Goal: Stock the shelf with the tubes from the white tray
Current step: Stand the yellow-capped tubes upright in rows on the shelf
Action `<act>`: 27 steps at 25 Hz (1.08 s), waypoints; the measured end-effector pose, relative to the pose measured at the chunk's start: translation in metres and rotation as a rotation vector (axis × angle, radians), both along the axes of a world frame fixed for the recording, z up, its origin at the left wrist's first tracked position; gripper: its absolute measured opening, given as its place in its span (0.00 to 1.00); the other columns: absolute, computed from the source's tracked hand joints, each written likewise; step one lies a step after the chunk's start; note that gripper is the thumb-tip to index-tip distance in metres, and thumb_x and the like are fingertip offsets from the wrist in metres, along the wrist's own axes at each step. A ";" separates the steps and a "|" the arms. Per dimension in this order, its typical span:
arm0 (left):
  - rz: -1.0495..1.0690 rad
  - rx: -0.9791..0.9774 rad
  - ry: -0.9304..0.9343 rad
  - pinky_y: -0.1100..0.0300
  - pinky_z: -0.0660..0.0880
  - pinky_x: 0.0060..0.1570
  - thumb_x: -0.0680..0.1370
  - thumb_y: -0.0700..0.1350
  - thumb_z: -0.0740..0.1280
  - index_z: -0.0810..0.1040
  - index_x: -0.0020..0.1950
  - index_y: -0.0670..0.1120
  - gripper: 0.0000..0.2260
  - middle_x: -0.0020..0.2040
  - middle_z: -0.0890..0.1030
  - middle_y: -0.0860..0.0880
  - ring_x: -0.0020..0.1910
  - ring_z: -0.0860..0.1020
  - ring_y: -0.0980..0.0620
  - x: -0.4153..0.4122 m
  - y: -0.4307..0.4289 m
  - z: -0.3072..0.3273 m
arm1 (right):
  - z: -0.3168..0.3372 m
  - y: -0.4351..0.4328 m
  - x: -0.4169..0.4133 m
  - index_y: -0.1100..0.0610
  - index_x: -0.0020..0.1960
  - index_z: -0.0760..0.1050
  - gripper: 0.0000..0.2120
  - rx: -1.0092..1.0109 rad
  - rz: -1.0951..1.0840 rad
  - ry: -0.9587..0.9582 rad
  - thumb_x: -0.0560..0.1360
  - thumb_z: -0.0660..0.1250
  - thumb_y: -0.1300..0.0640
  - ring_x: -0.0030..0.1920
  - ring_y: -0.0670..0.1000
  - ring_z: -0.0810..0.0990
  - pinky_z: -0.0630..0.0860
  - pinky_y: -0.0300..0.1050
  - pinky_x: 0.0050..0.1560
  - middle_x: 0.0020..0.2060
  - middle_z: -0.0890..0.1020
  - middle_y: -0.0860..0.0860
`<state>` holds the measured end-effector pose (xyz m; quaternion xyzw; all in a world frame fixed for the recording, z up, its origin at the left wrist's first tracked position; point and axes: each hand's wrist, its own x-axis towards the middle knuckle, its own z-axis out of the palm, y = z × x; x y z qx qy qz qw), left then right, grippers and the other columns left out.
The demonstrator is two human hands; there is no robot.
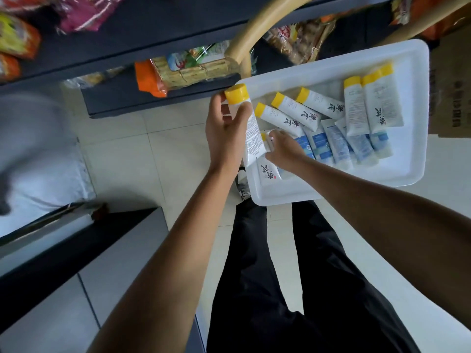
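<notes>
Yellow-capped tube [251,128] is gripped by the left hand [224,133] — a second tube [269,173] is pinched by the right hand [283,151] in the white tray [331,64] — best lifted straight up.

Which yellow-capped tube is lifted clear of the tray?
The tube gripped by the left hand, over the white tray's left rim; the other yellow-capped tubes lie inside the tray.

I'm looking at a shop aisle: dark shelves [153,26] carry snack bags [17,36] and biscuit packs [198,70], a tray [331,62] holds many identical tubes [316,104], and a carton [453,108] stands on the tiled floor [153,154].
</notes>
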<state>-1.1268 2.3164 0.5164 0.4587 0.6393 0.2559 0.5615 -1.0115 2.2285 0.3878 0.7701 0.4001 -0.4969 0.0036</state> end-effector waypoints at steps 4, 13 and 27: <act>0.135 -0.064 -0.081 0.55 0.74 0.45 0.74 0.44 0.69 0.77 0.48 0.48 0.05 0.42 0.81 0.53 0.41 0.77 0.53 -0.021 -0.003 0.011 | -0.011 0.009 -0.020 0.57 0.72 0.62 0.30 -0.061 0.100 -0.165 0.74 0.72 0.56 0.62 0.65 0.77 0.75 0.55 0.52 0.67 0.69 0.61; 0.239 -0.098 -0.051 0.49 0.75 0.51 0.75 0.46 0.70 0.77 0.49 0.49 0.05 0.44 0.76 0.49 0.46 0.75 0.49 -0.061 -0.014 0.025 | -0.005 0.012 -0.042 0.52 0.74 0.57 0.35 -0.082 0.249 -0.299 0.73 0.70 0.62 0.52 0.64 0.81 0.72 0.51 0.38 0.66 0.65 0.62; 0.341 -0.072 -0.492 0.52 0.82 0.45 0.78 0.35 0.67 0.74 0.60 0.41 0.11 0.62 0.78 0.33 0.59 0.81 0.38 -0.055 -0.017 0.143 | 0.160 -0.004 0.048 0.56 0.48 0.81 0.10 0.184 -0.534 0.107 0.71 0.74 0.51 0.32 0.53 0.84 0.82 0.44 0.34 0.38 0.85 0.58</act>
